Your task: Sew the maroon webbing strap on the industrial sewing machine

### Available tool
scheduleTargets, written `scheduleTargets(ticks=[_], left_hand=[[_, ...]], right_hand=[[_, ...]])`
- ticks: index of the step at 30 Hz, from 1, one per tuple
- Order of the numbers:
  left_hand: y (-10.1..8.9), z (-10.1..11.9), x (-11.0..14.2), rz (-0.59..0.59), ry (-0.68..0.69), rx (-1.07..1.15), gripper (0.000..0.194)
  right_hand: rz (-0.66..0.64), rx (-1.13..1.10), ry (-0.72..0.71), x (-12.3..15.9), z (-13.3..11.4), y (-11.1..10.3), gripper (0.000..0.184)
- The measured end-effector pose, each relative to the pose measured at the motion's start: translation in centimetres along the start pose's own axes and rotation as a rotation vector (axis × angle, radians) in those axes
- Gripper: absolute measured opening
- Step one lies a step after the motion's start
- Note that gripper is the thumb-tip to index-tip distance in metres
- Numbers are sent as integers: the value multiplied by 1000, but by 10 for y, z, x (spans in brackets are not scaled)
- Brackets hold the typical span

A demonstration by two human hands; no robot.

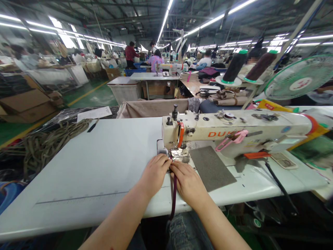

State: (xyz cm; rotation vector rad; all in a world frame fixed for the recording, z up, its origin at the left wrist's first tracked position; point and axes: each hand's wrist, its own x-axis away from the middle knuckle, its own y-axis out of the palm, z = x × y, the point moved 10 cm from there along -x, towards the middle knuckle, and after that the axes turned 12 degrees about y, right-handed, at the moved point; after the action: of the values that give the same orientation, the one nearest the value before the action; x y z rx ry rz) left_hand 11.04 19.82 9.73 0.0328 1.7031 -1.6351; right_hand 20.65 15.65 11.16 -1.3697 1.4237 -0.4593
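Observation:
A narrow dark purple strap [174, 194] runs from the needle area of a white sewing machine [203, 128] down over the table's front edge. My left hand [156, 172] is closed on the strap's upper part from the left, fingertips close to the presser foot. From the right, my right hand [186, 178] presses its fingers together on the same strap, just below. The two hands' fingertips nearly meet. Fingers partly cover the strap's end at the needle, so how it lies there is hidden.
A grey mat [212, 168] lies right of the needle. Pink snips [231, 139] rest against the machine's body. Olive straps [57, 142] are heaped left of the white table [104, 163]. Two thread cones [235, 66] and a fan [299, 78] stand at the right. Other people work farther back.

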Motion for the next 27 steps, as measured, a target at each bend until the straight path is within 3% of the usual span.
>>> scheduleTargets(ticks=[9, 13, 21, 27], left_hand=[[0, -3, 2, -4, -32, 28, 26], [-6, -17, 6, 49, -141, 64, 37], [-23, -59, 27, 298, -432, 142, 39], [-26, -68, 34, 336, -537, 167, 39]], right_hand=[[20, 1, -14, 0, -2, -2, 33], [36, 5, -22, -1, -4, -5, 31], [10, 32, -35, 1, -1, 2, 32], [17, 69, -69, 1, -5, 1, 31]])
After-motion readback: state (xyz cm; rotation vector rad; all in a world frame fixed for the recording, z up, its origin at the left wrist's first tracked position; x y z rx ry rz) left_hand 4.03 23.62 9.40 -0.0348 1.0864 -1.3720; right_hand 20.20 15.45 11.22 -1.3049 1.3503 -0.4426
